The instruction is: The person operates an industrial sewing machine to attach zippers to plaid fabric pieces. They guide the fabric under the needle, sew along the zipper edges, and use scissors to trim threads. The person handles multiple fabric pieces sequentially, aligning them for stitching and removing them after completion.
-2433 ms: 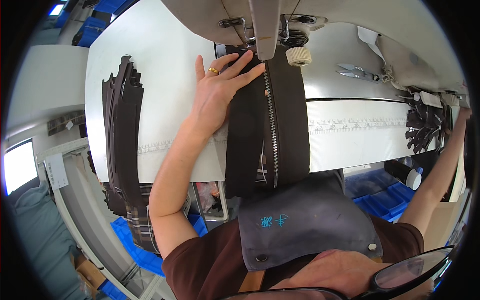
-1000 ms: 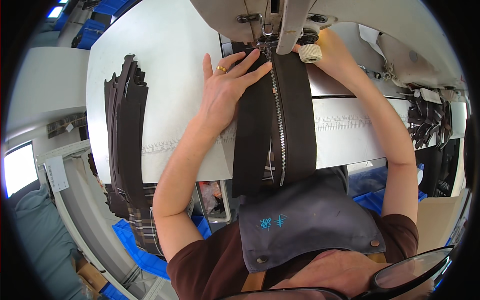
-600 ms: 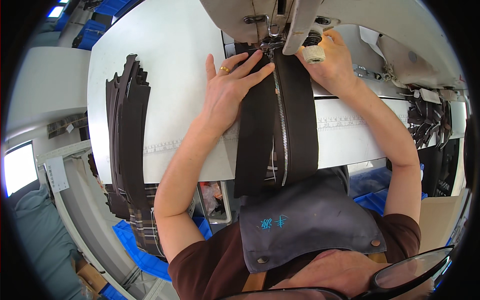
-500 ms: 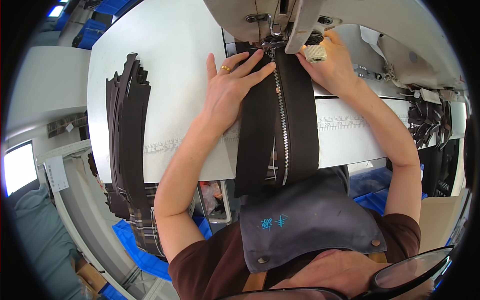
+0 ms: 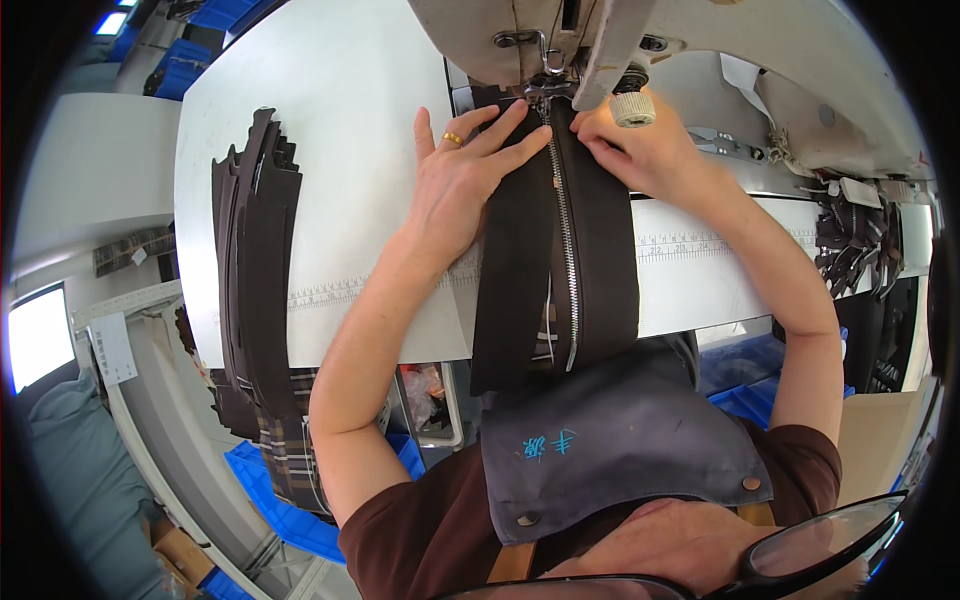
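Observation:
A dark brown fabric piece (image 5: 608,270) with a metal-toothed zipper (image 5: 567,240) runs lengthwise from the sewing machine's presser foot (image 5: 545,90) down over the table's near edge. My left hand (image 5: 458,170), a gold ring on one finger, lies with fingers spread on the cloth left of the zipper, fingertips close to the foot. On the other side, my right hand (image 5: 655,150) is closed, its thumb and fingertips pinching the cloth just right of the zipper. The machine's white knob (image 5: 632,108) partly covers that hand. The needle point is too small to make out.
Dark fabric strips (image 5: 262,240) lie stacked on the white table (image 5: 350,120) at left, hanging over its edge above a blue bin (image 5: 285,505). A bundle of dark pieces (image 5: 860,235) sits at far right. The machine head (image 5: 480,30) overhangs the work.
My right hand has moved left across the cloth, from its right edge to beside the zipper, and its fingers have drawn together. The left hand stays almost unmoved.

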